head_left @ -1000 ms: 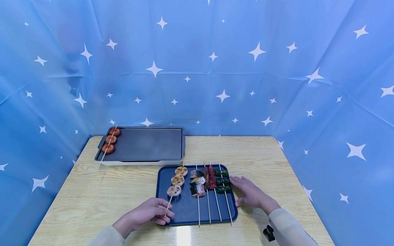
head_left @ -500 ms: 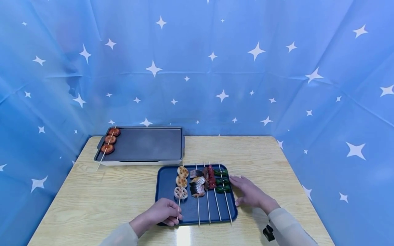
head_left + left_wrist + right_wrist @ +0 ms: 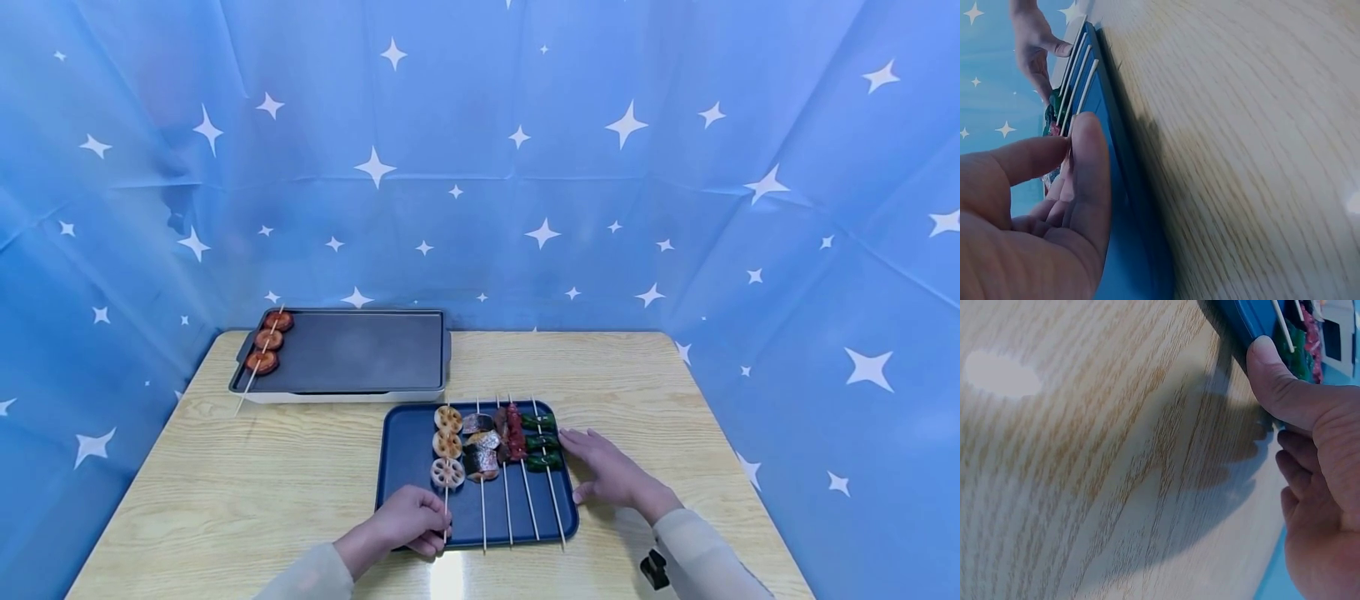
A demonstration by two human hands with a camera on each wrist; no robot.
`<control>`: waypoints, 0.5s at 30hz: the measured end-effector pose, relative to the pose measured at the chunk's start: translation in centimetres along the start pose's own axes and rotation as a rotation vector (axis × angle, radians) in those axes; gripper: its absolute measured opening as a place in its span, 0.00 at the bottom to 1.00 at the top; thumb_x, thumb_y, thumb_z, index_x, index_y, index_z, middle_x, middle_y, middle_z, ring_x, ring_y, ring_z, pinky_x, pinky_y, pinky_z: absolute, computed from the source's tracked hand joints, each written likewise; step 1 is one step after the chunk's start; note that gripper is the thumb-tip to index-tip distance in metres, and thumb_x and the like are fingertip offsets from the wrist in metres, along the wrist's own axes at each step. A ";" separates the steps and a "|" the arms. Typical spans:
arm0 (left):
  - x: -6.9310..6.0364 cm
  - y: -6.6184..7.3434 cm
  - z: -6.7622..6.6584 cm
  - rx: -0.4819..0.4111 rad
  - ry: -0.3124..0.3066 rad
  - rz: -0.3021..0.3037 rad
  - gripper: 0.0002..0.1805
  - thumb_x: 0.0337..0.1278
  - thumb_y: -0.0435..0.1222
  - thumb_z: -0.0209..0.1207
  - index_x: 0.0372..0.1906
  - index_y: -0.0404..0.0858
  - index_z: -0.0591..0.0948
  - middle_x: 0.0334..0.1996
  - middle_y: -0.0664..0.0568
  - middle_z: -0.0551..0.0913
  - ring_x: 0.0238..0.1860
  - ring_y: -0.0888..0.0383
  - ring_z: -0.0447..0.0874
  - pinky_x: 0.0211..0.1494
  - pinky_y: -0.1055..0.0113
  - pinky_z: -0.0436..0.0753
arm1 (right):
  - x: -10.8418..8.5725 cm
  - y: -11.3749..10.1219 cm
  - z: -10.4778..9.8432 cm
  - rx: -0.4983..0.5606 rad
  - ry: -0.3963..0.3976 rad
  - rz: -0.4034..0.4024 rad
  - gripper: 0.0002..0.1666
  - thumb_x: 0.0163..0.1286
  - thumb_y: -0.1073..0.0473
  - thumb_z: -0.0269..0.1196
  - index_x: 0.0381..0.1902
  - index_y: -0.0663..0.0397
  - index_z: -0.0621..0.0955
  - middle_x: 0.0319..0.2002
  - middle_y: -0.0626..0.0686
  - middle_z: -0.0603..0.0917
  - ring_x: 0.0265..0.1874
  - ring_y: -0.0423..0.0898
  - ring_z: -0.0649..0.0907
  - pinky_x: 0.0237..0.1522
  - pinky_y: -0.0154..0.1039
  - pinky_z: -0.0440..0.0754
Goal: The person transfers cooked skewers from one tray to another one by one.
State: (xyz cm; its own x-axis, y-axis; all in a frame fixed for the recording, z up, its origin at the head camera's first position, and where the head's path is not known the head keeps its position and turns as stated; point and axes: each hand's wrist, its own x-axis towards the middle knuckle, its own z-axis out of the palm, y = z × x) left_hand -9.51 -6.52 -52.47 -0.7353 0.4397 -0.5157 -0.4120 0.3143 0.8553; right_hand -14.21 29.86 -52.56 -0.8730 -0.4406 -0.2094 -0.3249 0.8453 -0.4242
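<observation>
My left hand (image 3: 408, 521) pinches the lower stick of the lotus root skewer (image 3: 447, 444) between thumb and fingers, over the front left of the blue tray (image 3: 405, 433). Three browned lotus slices are threaded along that stick. Just right of it on the tray lies a fish skewer (image 3: 481, 450), then a brown meat skewer (image 3: 502, 437), a red meat skewer (image 3: 516, 433) and a green pepper skewer (image 3: 543, 443). Against the tray's right edge rests my right hand (image 3: 611, 471); in the right wrist view its thumb (image 3: 1269, 369) touches the rim.
A rectangular griddle (image 3: 360, 350) stands at the back left of the wooden table (image 3: 225, 483). Along its left side lies a skewer of three reddish-brown round slices (image 3: 268, 340), its stick jutting past the front edge. A starry blue curtain (image 3: 480, 167) surrounds the table.
My left hand has moved right with the lotus root skewer, which now lies straighter and closer to the fish skewer. The right hand has stayed at the tray's edge.
</observation>
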 end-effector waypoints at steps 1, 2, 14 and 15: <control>0.1 0.0 0.1 0.011 0.011 0.003 0.09 0.62 0.31 0.58 0.39 0.27 0.83 0.29 0.46 0.87 0.21 0.65 0.82 0.26 0.71 0.86 | 0.0 0.0 0.0 0.000 0.000 0.001 0.57 0.46 0.52 0.75 0.72 0.61 0.63 0.74 0.62 0.62 0.71 0.73 0.57 0.73 0.67 0.55; 0.2 -0.1 0.1 0.023 0.022 0.009 0.09 0.62 0.31 0.59 0.38 0.27 0.83 0.28 0.47 0.87 0.20 0.65 0.82 0.26 0.71 0.86 | 0.0 0.0 0.0 0.002 0.000 0.003 0.57 0.46 0.52 0.75 0.72 0.61 0.63 0.74 0.62 0.62 0.71 0.73 0.57 0.73 0.67 0.55; 0.2 0.1 0.8 0.155 0.079 0.094 0.07 0.56 0.30 0.61 0.28 0.30 0.86 0.18 0.53 0.83 0.16 0.65 0.77 0.20 0.70 0.83 | 0.0 -0.1 -0.1 0.010 -0.005 0.021 0.57 0.47 0.51 0.75 0.73 0.59 0.63 0.73 0.62 0.62 0.71 0.72 0.57 0.73 0.66 0.55; 0.2 0.2 0.8 0.181 0.081 0.101 0.07 0.56 0.30 0.61 0.27 0.31 0.86 0.17 0.53 0.83 0.16 0.65 0.76 0.19 0.70 0.82 | 0.0 -0.1 -0.1 0.009 -0.007 0.021 0.57 0.47 0.51 0.75 0.73 0.59 0.63 0.74 0.62 0.62 0.71 0.72 0.57 0.73 0.66 0.55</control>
State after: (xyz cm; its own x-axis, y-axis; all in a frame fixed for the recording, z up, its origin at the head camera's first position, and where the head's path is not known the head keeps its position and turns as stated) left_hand -9.27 -5.75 -52.45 -0.8118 0.4098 -0.4161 -0.2363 0.4210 0.8757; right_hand -14.20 29.86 -52.42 -0.8772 -0.4245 -0.2245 -0.3027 0.8517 -0.4277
